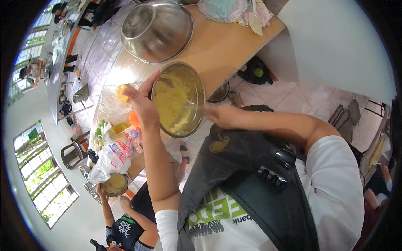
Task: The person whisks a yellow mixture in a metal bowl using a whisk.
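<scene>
A steel mixing bowl, tilted to show pale yellow creamy mixture, stands at the table's edge in front of me. My left hand holds its left side, with the thumb pointing away from the bowl. At the right rim is my right hand, blurred, fingers bent; whether it grips anything cannot be told. A large steel bowl lies upside down beyond. Left of my left hand are a small container with orange-yellow contents and an orange cup.
A printed plastic bag and a clear container of yellow liquid stand on the wooden table at left. A white spatula lies by folded cloths at the far end. Another person's hand holds a bowl at lower left.
</scene>
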Motion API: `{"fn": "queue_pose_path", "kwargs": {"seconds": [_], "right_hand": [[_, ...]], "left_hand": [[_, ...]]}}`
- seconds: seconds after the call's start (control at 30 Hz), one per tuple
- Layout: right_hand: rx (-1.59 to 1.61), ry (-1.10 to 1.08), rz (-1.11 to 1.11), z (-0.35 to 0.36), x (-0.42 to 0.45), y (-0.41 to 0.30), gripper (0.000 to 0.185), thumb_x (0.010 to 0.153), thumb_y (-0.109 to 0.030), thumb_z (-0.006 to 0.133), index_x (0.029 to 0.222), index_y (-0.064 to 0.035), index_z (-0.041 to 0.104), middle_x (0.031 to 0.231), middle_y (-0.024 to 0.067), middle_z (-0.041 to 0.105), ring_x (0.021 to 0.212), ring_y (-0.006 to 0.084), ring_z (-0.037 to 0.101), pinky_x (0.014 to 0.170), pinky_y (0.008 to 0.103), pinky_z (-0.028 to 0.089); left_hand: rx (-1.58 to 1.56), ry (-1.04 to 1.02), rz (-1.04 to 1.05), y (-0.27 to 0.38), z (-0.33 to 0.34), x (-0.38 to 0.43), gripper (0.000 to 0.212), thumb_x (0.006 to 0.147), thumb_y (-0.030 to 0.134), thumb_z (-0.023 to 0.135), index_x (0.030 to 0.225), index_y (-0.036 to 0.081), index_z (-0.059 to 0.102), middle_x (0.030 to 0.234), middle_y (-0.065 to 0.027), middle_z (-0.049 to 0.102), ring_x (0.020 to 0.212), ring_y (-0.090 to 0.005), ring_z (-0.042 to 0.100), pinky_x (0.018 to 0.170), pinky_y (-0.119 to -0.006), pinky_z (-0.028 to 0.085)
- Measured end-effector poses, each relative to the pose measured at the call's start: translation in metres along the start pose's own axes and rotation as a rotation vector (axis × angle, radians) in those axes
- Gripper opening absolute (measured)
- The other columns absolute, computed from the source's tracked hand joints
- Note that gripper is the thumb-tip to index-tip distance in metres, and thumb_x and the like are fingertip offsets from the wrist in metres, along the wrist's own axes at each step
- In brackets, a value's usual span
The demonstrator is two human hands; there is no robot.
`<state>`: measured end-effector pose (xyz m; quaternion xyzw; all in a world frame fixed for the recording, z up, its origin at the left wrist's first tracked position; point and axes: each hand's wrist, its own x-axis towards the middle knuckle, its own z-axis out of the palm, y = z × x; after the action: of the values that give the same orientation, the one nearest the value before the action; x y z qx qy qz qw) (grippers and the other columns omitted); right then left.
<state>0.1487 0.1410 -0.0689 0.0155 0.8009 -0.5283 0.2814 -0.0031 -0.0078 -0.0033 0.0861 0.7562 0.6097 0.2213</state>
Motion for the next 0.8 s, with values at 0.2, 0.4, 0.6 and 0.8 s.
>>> {"fn": "queue_pose_path", "kwargs": {"seconds": [0.2,0.4,0.6,0.8], "right_hand": [[0.067,-0.011,-0.061,-0.014,-0.001,-0.010,0.042,0.088,-0.032,0.045,0.127,-0.0151,0.044,0.089,0.0232,0.060,0.082,0.0346,0.061,0.074,0.0413,0.048],[-0.011,0.149,-0.184,-0.010,0.022,0.023,0.045,0.085,-0.033,0.050,0.126,-0.0150,0.045,0.097,0.0189,0.061,0.086,0.0338,0.061,0.076,0.0397,0.048],[0.017,-0.139,-0.061,-0.016,0.005,-0.021,0.042,0.087,-0.033,0.047,0.125,-0.0153,0.046,0.106,0.0201,0.058,0.093,0.0337,0.059,0.082,0.0389,0.046],[0.063,-0.082,-0.148,-0.008,0.000,-0.034,0.041,0.088,-0.028,0.047,0.129,-0.0192,0.043,0.104,0.0225,0.058,0.095,0.0300,0.059,0.085,0.0376,0.043]], "left_hand": [[0.040,0.025,0.009,0.001,0.007,-0.005,0.109,0.071,0.079,0.002,0.116,-0.009,0.049,0.112,-0.0183,0.056,0.105,-0.0221,0.051,0.095,-0.029,0.035],[0.077,-0.041,0.026,0.006,0.016,0.000,0.109,0.071,0.079,0.002,0.115,-0.010,0.050,0.110,-0.0179,0.057,0.104,-0.0228,0.052,0.095,-0.029,0.035],[-0.070,-0.053,-0.131,0.009,0.011,0.005,0.109,0.071,0.079,0.003,0.113,-0.010,0.051,0.108,-0.0179,0.058,0.099,-0.0235,0.055,0.091,-0.029,0.039],[-0.227,0.021,-0.248,0.021,0.008,0.016,0.110,0.068,0.081,0.006,0.108,-0.009,0.055,0.100,-0.0168,0.061,0.093,-0.0239,0.058,0.088,-0.030,0.043]]}}
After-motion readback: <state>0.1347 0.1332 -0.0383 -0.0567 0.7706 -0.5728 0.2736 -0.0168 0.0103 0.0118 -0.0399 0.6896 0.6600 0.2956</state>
